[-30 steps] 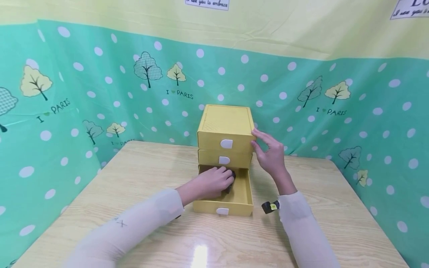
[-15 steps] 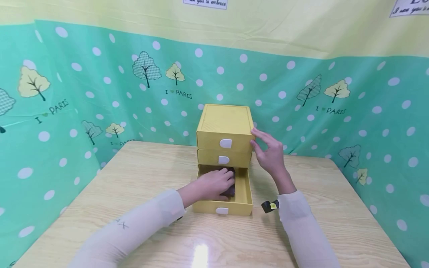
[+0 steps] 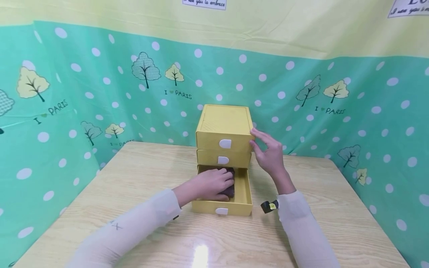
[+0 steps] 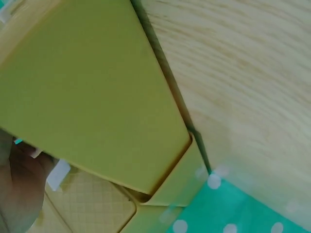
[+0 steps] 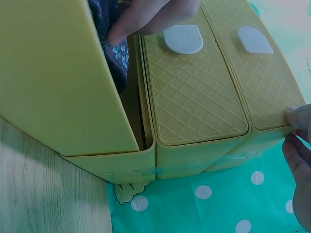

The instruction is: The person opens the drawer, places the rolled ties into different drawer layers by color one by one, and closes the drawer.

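Observation:
A yellow three-tier drawer unit [image 3: 228, 117] has its bottom drawer [image 3: 238, 209] pulled out. Inside that drawer lies a dark, shiny, wrinkled bundle [image 3: 229, 191]; its kind is unclear. My left hand [image 3: 212, 184] reaches in over the front and grips it, the fingers bent over its top. The right wrist view shows the bundle [image 5: 121, 60] from the side, with a fingertip on it. My right hand [image 3: 270, 154] touches the top tier's front right corner with extended fingers and thumb. In the left wrist view, the drawer's front hides most of the left hand [image 4: 24, 189].
White tabs [image 3: 225, 143] mark the fronts of the two closed upper drawers. The unit stands on a wood-grain table [image 3: 147, 167], close to a green dotted cloth [image 3: 234, 74] behind. A dark strap with a yellow tag [image 3: 269, 206] hangs at the right wrist.
My left hand has shifted slightly toward the drawer's front, and more of the dark bundle shows beneath its fingers. The right hand stays at the corner.

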Demonstrator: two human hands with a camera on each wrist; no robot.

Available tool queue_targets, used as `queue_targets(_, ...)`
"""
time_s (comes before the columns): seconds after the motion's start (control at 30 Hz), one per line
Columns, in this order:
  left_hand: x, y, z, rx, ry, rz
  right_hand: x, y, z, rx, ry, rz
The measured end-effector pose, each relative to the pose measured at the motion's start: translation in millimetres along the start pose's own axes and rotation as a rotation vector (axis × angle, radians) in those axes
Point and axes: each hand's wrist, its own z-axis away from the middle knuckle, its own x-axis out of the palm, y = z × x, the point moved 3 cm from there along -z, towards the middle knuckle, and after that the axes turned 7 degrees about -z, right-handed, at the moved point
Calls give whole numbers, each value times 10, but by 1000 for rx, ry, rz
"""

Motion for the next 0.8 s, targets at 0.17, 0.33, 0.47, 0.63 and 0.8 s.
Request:
queue_targets(0.17, -113, 1, 57, 11, 52, -70, 4, -6, 1, 7, 1, -1)
queue_targets(0.33, -234, 12, 124, 16, 152, -74, 5, -12, 7, 16, -2, 4)
queue_targets(0.47, -299, 75, 185, 44, 210, -88, 4, -19, 9, 12, -2, 7)
queue_targets(0.63, -367, 220, 266, 109, 303, -204, 7, -22, 9, 0, 2, 9)
queue_targets(0.8, -424, 368, 341, 189, 348, -285, 7, -19, 9, -9, 1, 14)
